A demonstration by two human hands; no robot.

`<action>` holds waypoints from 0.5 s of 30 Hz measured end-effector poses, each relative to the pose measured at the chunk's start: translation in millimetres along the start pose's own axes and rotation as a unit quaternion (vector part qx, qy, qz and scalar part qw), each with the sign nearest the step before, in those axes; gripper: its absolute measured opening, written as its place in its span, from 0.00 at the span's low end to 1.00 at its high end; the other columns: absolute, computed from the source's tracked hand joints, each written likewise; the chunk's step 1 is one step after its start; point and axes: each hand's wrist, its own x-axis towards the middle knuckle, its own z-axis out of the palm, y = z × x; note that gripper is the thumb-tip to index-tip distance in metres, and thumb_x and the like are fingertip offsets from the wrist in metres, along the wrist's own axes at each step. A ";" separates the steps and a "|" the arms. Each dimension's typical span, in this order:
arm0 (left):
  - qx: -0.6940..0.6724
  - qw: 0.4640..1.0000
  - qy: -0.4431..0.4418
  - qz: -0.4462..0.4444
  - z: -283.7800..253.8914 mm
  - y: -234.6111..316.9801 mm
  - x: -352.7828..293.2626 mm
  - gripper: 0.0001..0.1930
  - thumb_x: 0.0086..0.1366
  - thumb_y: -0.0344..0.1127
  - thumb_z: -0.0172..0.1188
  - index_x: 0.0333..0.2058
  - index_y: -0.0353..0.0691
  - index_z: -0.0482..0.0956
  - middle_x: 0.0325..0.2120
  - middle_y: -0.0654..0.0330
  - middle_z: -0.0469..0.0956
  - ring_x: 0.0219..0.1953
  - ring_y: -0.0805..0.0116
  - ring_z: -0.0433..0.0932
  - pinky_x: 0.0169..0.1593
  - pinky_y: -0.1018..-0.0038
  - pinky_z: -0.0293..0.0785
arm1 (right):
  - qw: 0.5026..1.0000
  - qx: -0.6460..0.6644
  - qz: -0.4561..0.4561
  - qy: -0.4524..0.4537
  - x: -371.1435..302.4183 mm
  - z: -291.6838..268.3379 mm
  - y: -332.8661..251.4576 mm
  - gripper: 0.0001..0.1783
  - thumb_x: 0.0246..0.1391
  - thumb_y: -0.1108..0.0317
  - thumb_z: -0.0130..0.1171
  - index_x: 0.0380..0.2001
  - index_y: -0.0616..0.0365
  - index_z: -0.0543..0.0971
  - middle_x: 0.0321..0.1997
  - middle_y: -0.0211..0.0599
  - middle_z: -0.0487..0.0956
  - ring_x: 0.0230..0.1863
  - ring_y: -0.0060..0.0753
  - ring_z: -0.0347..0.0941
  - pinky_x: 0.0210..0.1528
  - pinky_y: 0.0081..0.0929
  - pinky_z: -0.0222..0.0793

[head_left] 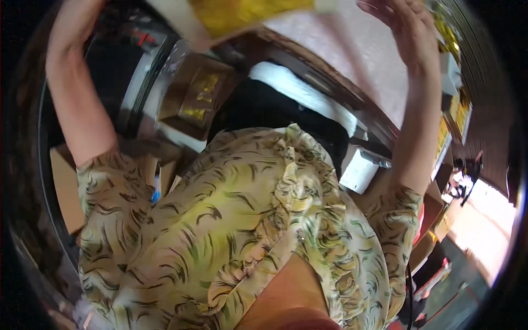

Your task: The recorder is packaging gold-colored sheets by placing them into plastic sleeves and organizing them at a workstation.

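Note:
Along the upper edge, a pack or panel with a gold-yellow middle and pale border point(247, 15) is smeared by motion and partly cut off. My left hand point(81, 19) reaches up at the upper left; its fingers lie beyond the picture's edge, so what it holds cannot be seen. At the upper right is my right hand point(406, 25), with fingers stretched out and apart from one another. A gap separates it from the gold-yellow piece, and nothing shows in it. Below it spreads a pale work surface point(357, 55).
An open cardboard box point(181, 96) with gold packets point(203, 88) stands left of my lap. More gold-yellow packs point(448, 129) are stacked at the right, past my forearm. A white card or sheet point(360, 170) lies near my right elbow. Another carton point(66, 187) is at the far left.

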 end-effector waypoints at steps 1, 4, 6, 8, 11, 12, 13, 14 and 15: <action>-0.018 0.999 0.040 -0.030 12.7 9.3 -27.3 0.15 0.70 0.41 0.57 0.47 0.37 0.81 0.36 0.72 0.76 0.34 0.83 0.67 0.40 0.81 0.62 | 0.999 -0.003 0.029 0.034 -4.8 -2.7 2.3 0.12 0.61 0.64 0.59 0.37 0.64 0.80 0.29 0.35 0.81 0.26 0.25 0.76 0.36 0.25 0.76; -0.036 0.963 0.169 -0.207 19.2 -24.1 -117.7 0.13 0.67 0.43 0.60 0.44 0.42 0.83 0.34 0.73 0.79 0.33 0.86 0.70 0.36 0.84 0.63 | 0.983 -0.138 0.002 -0.120 -3.1 -69.4 38.1 0.20 0.69 0.65 0.47 0.55 0.68 0.74 0.52 0.48 0.80 0.51 0.36 0.79 0.58 0.32 0.73; -0.066 0.935 0.192 -0.290 31.9 -67.6 -183.3 0.13 0.68 0.43 0.60 0.44 0.42 0.82 0.32 0.72 0.81 0.27 0.86 0.72 0.31 0.88 0.65 | 0.982 -0.155 0.040 -0.100 -8.5 -84.1 53.5 0.20 0.68 0.64 0.48 0.55 0.68 0.75 0.52 0.48 0.80 0.50 0.37 0.80 0.56 0.32 0.74; -0.126 0.898 0.185 -0.379 74.4 -104.9 -225.3 0.13 0.68 0.43 0.59 0.43 0.42 0.82 0.32 0.68 0.82 0.31 0.83 0.79 0.32 0.87 0.70 | 0.982 -0.157 0.083 -0.068 -16.4 -100.3 67.8 0.20 0.68 0.64 0.49 0.53 0.69 0.75 0.50 0.48 0.81 0.48 0.37 0.80 0.55 0.32 0.75; -0.181 0.848 0.173 -0.466 156.5 -188.2 -268.2 0.15 0.67 0.46 0.61 0.37 0.39 0.83 0.23 0.64 0.81 0.21 0.81 0.75 0.25 0.84 0.66 | 0.980 -0.165 0.111 -0.030 -29.3 -123.4 78.1 0.19 0.68 0.64 0.49 0.53 0.68 0.76 0.49 0.47 0.81 0.49 0.36 0.80 0.55 0.32 0.74; -0.243 0.811 0.252 -0.469 199.4 -213.0 -271.2 0.20 0.66 0.52 0.62 0.34 0.37 0.83 0.19 0.64 0.80 0.18 0.82 0.72 0.22 0.82 0.63 | 0.980 -0.159 0.115 -0.011 -35.1 -131.7 76.8 0.19 0.68 0.64 0.50 0.53 0.68 0.76 0.50 0.47 0.81 0.50 0.35 0.80 0.55 0.31 0.74; -0.245 0.811 0.190 -0.496 217.1 -256.3 -291.4 0.22 0.65 0.54 0.61 0.34 0.37 0.84 0.20 0.60 0.81 0.17 0.71 0.75 0.24 0.74 0.69 | 0.981 -0.152 0.119 0.006 -39.9 -137.1 74.7 0.18 0.68 0.64 0.50 0.52 0.67 0.76 0.50 0.46 0.81 0.50 0.34 0.79 0.55 0.31 0.74; 0.057 0.894 0.144 -0.420 238.6 -307.2 -328.0 0.20 0.65 0.53 0.60 0.35 0.38 0.83 0.21 0.56 0.82 0.20 0.64 0.77 0.28 0.68 0.72 | 0.982 -0.145 0.119 -0.004 -39.0 -134.0 76.2 0.18 0.68 0.64 0.50 0.52 0.67 0.76 0.50 0.46 0.81 0.50 0.34 0.79 0.55 0.31 0.74; 0.357 0.880 0.078 -0.302 254.5 -348.1 -357.4 0.19 0.65 0.52 0.60 0.36 0.40 0.83 0.23 0.53 0.82 0.23 0.57 0.80 0.32 0.62 0.75 | 0.984 -0.131 0.122 -0.011 -38.0 -131.7 77.9 0.18 0.68 0.64 0.50 0.52 0.67 0.76 0.50 0.46 0.81 0.51 0.34 0.79 0.55 0.30 0.74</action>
